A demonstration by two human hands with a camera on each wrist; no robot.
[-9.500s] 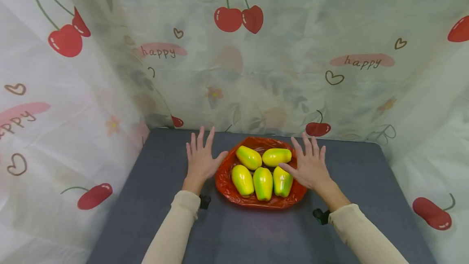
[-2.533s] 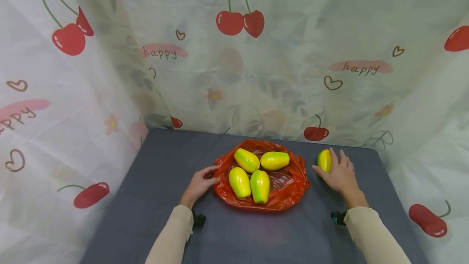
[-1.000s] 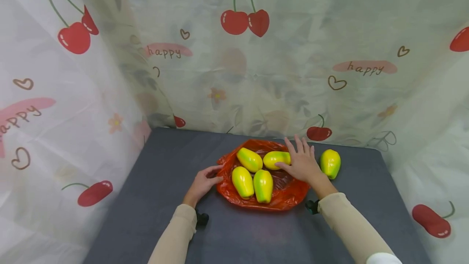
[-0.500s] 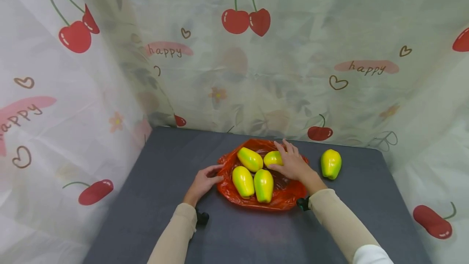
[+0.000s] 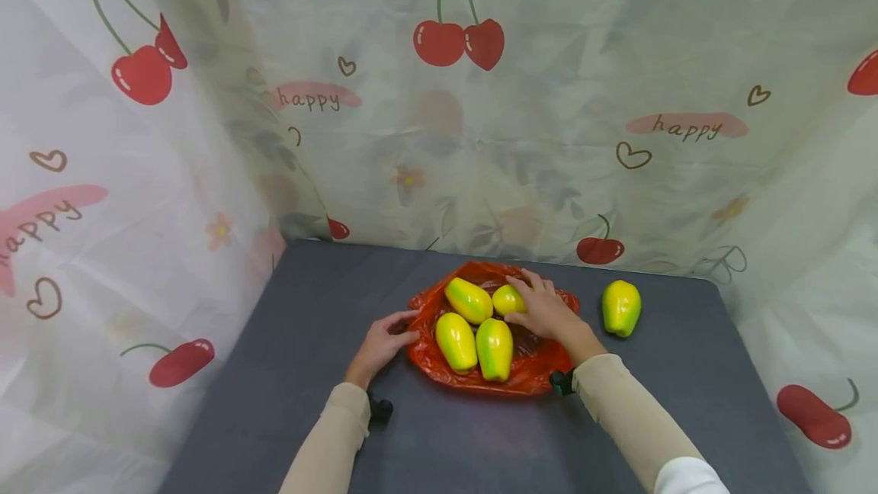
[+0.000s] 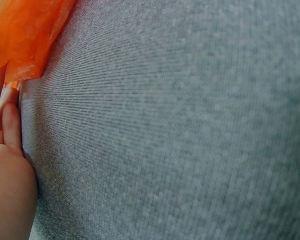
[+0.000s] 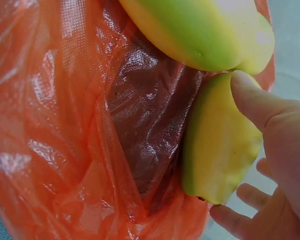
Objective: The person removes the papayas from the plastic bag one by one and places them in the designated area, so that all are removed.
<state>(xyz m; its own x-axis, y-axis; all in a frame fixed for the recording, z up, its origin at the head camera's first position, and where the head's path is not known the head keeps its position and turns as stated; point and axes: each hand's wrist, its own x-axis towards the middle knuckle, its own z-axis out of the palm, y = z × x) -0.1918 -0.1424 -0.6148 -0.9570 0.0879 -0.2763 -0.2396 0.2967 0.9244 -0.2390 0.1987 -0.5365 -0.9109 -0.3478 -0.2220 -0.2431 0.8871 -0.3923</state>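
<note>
Right hand [image 5: 544, 309] pinches a papaya [image 7: 220, 140]; bumping could roll fruit [image 7: 190, 32] beside its thumb; cannot tell if left hand [image 5: 379, 343] pinches the bag [image 5: 429, 363]

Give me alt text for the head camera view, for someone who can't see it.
A person's right hand grips one of four yellow-green fruits in an open red plastic bag, while the left hand touches the bag's left edge. A fifth fruit sits on the gray table, right of the bag, before a cherry-print backdrop.
</note>
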